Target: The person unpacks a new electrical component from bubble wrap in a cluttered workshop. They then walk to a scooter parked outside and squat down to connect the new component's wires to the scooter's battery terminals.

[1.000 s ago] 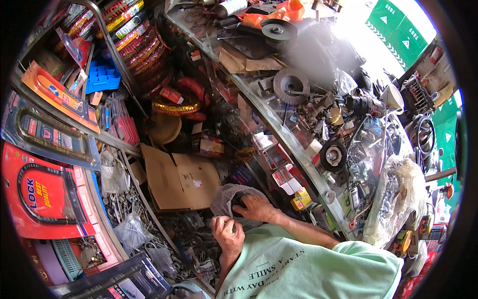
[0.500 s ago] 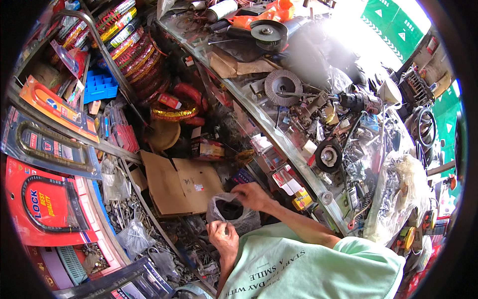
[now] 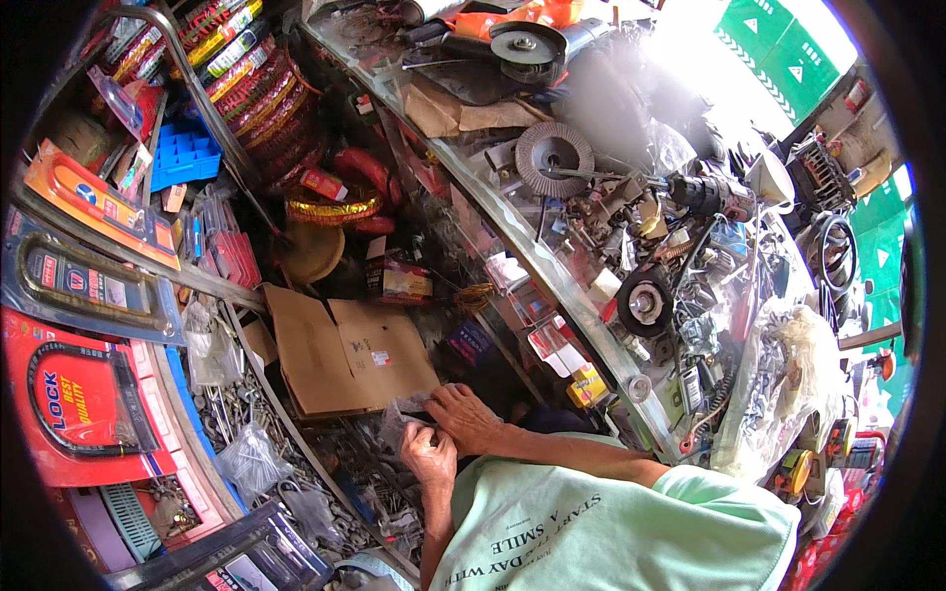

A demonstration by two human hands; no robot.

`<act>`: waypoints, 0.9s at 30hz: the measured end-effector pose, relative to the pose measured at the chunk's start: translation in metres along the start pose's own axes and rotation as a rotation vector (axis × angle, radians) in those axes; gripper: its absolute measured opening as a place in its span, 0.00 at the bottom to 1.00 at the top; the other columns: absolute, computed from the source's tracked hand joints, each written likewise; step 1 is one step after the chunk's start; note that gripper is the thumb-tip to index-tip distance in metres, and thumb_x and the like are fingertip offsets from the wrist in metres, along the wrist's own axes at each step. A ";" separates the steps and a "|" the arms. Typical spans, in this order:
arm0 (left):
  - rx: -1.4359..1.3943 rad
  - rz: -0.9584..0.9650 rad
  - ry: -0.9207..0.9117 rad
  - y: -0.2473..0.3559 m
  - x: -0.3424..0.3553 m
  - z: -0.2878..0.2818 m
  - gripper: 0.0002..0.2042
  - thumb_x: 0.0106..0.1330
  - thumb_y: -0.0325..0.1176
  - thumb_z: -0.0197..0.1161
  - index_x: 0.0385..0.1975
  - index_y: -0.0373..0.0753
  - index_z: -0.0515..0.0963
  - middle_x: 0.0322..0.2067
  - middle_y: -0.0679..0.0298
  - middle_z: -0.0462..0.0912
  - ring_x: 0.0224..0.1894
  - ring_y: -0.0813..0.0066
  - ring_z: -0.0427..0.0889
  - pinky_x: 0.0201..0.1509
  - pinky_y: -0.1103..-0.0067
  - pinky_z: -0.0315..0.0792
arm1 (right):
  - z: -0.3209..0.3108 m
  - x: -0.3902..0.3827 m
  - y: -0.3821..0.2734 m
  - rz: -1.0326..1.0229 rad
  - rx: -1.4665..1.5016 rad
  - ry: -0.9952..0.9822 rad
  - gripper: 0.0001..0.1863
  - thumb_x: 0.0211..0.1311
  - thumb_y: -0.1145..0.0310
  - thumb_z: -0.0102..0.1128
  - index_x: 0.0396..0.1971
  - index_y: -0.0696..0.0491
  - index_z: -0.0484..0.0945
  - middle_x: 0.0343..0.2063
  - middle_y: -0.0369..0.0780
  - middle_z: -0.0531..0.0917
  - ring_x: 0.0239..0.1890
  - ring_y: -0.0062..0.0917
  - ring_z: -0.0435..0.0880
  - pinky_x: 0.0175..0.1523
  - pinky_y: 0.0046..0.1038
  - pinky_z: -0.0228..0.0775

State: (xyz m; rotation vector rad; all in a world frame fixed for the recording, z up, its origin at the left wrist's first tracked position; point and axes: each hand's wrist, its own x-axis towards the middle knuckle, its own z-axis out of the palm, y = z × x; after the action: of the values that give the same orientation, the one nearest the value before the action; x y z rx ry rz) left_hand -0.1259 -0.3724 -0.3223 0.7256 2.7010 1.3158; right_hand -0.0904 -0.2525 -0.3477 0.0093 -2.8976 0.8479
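Note:
My two hands are close together in front of my light green shirt. My left hand (image 3: 429,454) is closed, its fingers curled round the gathered edge of a clear plastic bag (image 3: 396,424). Across it comes my right hand (image 3: 463,418), fingers bent and pressed onto the same bag. Only a crumpled part of the bag shows beyond the knuckles; its dark inside is hidden now. Just past the hands stands an opened cardboard box (image 3: 325,364) with its flaps up.
To the right runs a glass-edged counter heaped with an angle grinder (image 3: 528,49), a wire wheel brush (image 3: 554,158), a drill (image 3: 705,195) and loose metal parts. Left are packaged U-shaped locks (image 3: 89,399), a blue tray (image 3: 184,156) and bins of fasteners (image 3: 222,419).
My right hand has come down and left, from the bag's far rim to beside my left hand. The bag's open mouth has closed up and the bag is bunched between the hands.

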 end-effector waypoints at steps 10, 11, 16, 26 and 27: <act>-0.090 -0.061 -0.144 -0.017 -0.021 0.022 0.03 0.50 0.20 0.60 0.19 0.28 0.74 0.27 0.55 0.75 0.30 0.54 0.77 0.35 0.66 0.72 | 0.044 -0.016 0.030 0.059 0.050 -0.391 0.56 0.32 0.57 0.75 0.67 0.48 0.55 0.59 0.51 0.64 0.60 0.49 0.66 0.49 0.54 0.69; -0.096 -0.096 -0.166 -0.023 -0.023 0.029 0.03 0.51 0.20 0.61 0.19 0.29 0.74 0.28 0.55 0.75 0.30 0.54 0.76 0.35 0.66 0.72 | 0.051 -0.021 0.033 0.061 0.001 -0.404 0.57 0.32 0.56 0.76 0.68 0.47 0.54 0.59 0.52 0.63 0.59 0.50 0.66 0.49 0.54 0.70; -0.152 -0.156 -0.307 -0.069 -0.031 0.081 0.03 0.52 0.23 0.63 0.22 0.31 0.77 0.29 0.55 0.76 0.33 0.55 0.77 0.38 0.66 0.74 | 0.093 -0.042 0.079 0.217 0.062 -0.444 0.54 0.38 0.57 0.74 0.68 0.44 0.53 0.58 0.54 0.61 0.56 0.56 0.65 0.48 0.55 0.69; -0.245 -0.146 -0.490 -0.170 -0.009 0.246 0.05 0.55 0.24 0.64 0.31 0.32 0.78 0.36 0.55 0.75 0.41 0.56 0.76 0.44 0.66 0.73 | 0.248 -0.121 0.236 0.757 0.436 -0.210 0.19 0.51 0.65 0.64 0.43 0.57 0.77 0.47 0.51 0.77 0.51 0.45 0.75 0.55 0.40 0.68; -0.264 -0.144 -0.469 -0.177 -0.010 0.260 0.06 0.56 0.24 0.63 0.33 0.32 0.79 0.38 0.55 0.76 0.42 0.56 0.77 0.46 0.67 0.73 | 0.262 -0.130 0.250 0.815 0.469 -0.187 0.19 0.51 0.66 0.64 0.44 0.57 0.76 0.46 0.50 0.77 0.50 0.44 0.75 0.54 0.39 0.69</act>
State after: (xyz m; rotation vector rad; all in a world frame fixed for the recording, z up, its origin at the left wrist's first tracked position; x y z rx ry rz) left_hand -0.1218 -0.2796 -0.6230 0.6913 2.1238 1.2470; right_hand -0.0014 -0.1863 -0.7159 -1.1559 -2.7482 1.6912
